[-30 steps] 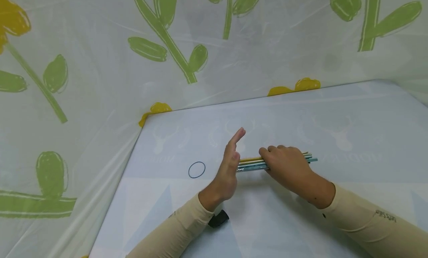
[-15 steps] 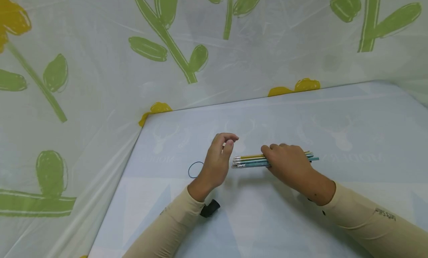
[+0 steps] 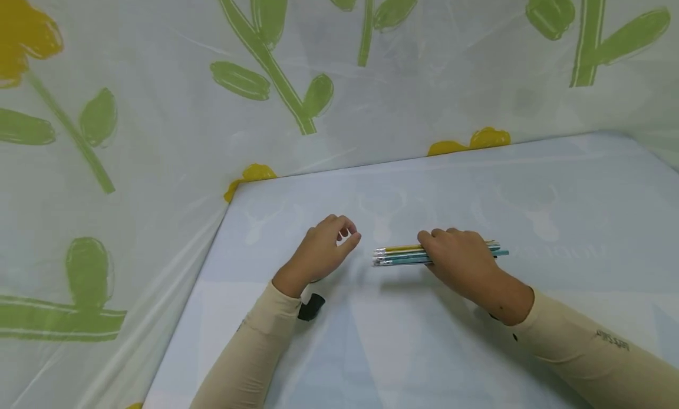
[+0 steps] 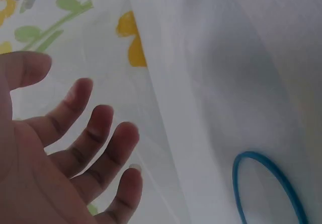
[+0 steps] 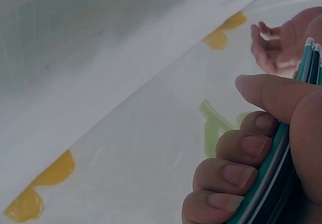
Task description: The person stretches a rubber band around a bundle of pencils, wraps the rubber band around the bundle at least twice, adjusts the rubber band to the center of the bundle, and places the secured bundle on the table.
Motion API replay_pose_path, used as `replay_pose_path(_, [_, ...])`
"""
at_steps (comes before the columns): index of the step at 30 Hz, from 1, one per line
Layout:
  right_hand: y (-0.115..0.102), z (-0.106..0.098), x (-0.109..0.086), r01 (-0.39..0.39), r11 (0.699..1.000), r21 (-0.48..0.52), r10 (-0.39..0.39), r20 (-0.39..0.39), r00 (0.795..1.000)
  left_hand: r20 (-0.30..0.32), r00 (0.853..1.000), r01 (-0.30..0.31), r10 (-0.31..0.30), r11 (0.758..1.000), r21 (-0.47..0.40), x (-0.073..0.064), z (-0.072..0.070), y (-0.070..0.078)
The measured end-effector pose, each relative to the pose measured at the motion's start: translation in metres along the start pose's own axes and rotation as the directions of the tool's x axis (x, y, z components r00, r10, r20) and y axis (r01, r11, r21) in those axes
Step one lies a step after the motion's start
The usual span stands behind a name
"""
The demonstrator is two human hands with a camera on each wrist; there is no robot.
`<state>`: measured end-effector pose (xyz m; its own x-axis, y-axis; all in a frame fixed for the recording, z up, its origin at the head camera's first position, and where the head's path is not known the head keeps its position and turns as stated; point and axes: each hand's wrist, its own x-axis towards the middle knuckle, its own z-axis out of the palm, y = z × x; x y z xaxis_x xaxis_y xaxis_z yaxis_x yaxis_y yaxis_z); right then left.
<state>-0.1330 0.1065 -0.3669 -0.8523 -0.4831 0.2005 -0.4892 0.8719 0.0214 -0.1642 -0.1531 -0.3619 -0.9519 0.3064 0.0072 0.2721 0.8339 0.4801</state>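
A bundle of several pencils [image 3: 399,257], yellow and teal with eraser ends to the left, is held above the table by my right hand [image 3: 462,263]. In the right wrist view the fingers curl round the pencils [image 5: 303,72], with the thumb lying across. My left hand [image 3: 316,250] is left of the bundle, apart from it, its fingers loosely bent and holding nothing. Below the left hand, a thin blue rubber band [image 4: 282,177] lies on the table in the left wrist view. In the head view the left hand and wrist hide most of that band.
The table [image 3: 424,350] has a pale cover with faint deer prints. Behind it and to the left hangs a white sheet [image 3: 159,102] with green leaves and yellow flowers. A black piece [image 3: 311,307] sits at the left wrist.
My left hand has left the eraser ends of the pencils and moved left and down over the rubber band, its fingers bending loosely. The right hand with the pencils has barely moved.
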Motion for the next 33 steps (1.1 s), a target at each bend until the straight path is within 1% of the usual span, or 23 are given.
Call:
replay_pose_path(4, [0.004,-0.003,0.0,0.006,1.0,-0.006,-0.006,-0.025,1.0,0.041,0.999,0.006,-0.007,1.0,0.024,0.001,0.001,-0.008])
replay_pose_path(7, [0.008,-0.005,0.0,0.013,1.0,-0.011,-0.014,-0.05,0.999,0.052,0.998,0.025,-0.027,0.998,0.049,-0.001,-0.001,-0.015])
replay_pose_path(10, [0.012,-0.005,-0.002,0.018,1.0,-0.011,-0.019,-0.058,0.998,0.059,0.997,0.042,-0.047,0.996,0.083,-0.004,-0.006,-0.024])
replay_pose_path(15, [0.016,-0.005,-0.007,0.012,1.0,0.009,-0.012,-0.045,0.999,0.078,0.993,0.077,-0.087,0.989,0.126,-0.012,-0.014,-0.038])
replay_pose_path(17, [0.018,-0.005,-0.008,0.008,1.0,0.011,-0.008,-0.037,0.999,0.089,0.991,0.087,-0.099,0.987,0.136,-0.014,-0.015,-0.042])
replay_pose_path(21, [0.02,-0.003,-0.009,0.003,1.0,0.005,-0.002,-0.041,0.999,0.119,0.986,0.101,-0.12,0.982,0.161,-0.015,-0.017,-0.047])
replay_pose_path(23, [0.022,-0.001,-0.009,0.003,1.0,0.005,-0.003,-0.046,0.999,0.135,0.983,0.101,-0.128,0.976,0.193,-0.016,-0.017,-0.047])
replay_pose_path(26, [0.023,0.001,-0.009,0.004,1.0,0.008,-0.003,-0.049,0.999,0.153,0.98,0.088,-0.13,0.962,0.259,-0.018,-0.018,-0.048])
replay_pose_path(29, [0.025,0.003,-0.009,0.004,1.0,0.014,-0.003,-0.055,0.998,0.155,0.981,0.068,-0.12,0.95,0.305,-0.019,-0.018,-0.049])
replay_pose_path(33, [0.025,0.003,-0.009,0.001,1.0,0.019,0.0,-0.054,0.999,0.159,0.979,0.071,-0.126,0.947,0.314,-0.019,-0.017,-0.052])
